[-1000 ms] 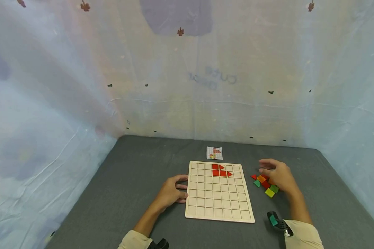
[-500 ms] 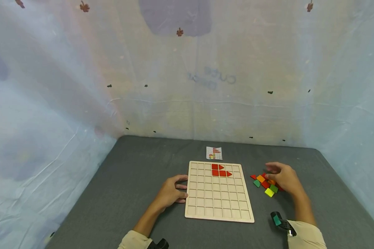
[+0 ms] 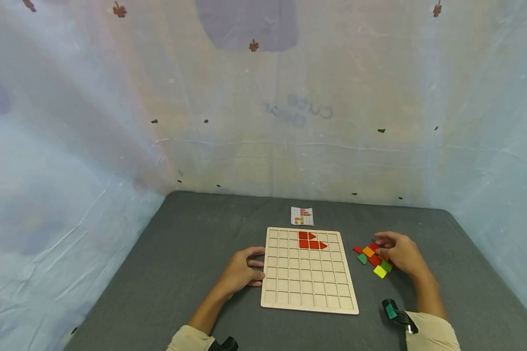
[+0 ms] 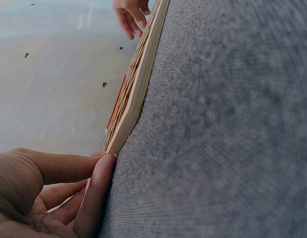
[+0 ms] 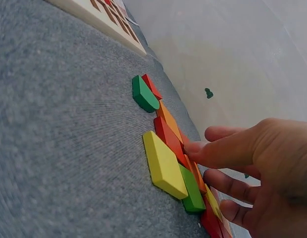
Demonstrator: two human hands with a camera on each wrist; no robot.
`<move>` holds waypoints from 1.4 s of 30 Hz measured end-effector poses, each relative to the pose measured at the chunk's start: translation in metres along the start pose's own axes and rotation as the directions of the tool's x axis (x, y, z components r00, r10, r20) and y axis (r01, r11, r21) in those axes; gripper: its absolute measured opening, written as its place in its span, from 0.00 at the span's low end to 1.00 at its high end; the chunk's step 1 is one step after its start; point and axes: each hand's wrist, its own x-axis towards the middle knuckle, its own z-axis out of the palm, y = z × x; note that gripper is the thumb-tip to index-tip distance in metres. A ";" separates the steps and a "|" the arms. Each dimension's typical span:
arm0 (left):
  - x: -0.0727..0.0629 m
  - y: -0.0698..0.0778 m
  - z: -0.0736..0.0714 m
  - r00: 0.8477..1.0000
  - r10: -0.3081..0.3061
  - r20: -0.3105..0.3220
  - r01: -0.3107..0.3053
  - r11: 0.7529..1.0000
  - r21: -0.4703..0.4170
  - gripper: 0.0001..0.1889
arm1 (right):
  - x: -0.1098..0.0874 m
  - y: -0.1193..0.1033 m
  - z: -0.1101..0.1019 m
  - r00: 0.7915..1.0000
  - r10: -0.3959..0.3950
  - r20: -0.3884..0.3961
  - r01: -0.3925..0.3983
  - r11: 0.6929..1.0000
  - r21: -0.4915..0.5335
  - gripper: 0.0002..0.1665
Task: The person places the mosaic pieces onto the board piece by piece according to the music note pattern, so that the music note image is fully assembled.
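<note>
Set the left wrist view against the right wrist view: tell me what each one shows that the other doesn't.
Only the left wrist view shows the left hand, its fingertips at the edge of the wooden board.

Only the right wrist view shows loose pieces on the grey cloth, among them a yellow piece and a rounded green piece.

Both show part of the board, the right hand (small and far off in the left view), the cloth and the pale sheet.

1 board (image 3: 290, 273); 1 card (image 3: 301, 216); 5 inset red tiles (image 3: 314, 244); roughly 10 loose tiles (image 3: 379, 271)
</note>
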 end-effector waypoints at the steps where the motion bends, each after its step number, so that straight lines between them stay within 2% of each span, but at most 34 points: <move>1: 0.000 0.000 0.000 1.000 0.001 0.000 -0.001 1.000 0.001 0.36 | 0.000 0.000 0.000 1.000 -0.002 0.001 0.002 1.000 0.001 0.26; 13: 0.001 0.000 0.001 1.000 -0.004 -0.005 0.004 1.000 0.006 0.36 | 0.001 0.004 -0.003 0.999 0.025 0.029 -0.025 1.000 -0.015 0.24; 20: 0.000 0.000 0.000 1.000 0.004 -0.002 -0.004 1.000 0.002 0.36 | 0.003 0.003 -0.005 0.996 0.072 0.055 -0.069 0.996 -0.049 0.22; 28: 0.000 -0.001 0.001 1.000 -0.005 -0.005 0.005 1.000 0.003 0.36 | 0.004 0.006 -0.005 0.999 0.025 0.042 -0.021 0.994 -0.105 0.20; 35: 0.000 0.001 0.001 1.000 -0.010 -0.003 0.010 1.000 -0.001 0.36 | 0.003 0.004 -0.005 0.999 0.024 0.030 -0.021 0.995 -0.093 0.22; 42: -0.001 0.001 0.001 1.000 -0.013 -0.006 0.013 1.000 -0.001 0.37 | 0.000 -0.008 -0.003 0.999 -0.031 0.022 0.032 0.998 -0.050 0.24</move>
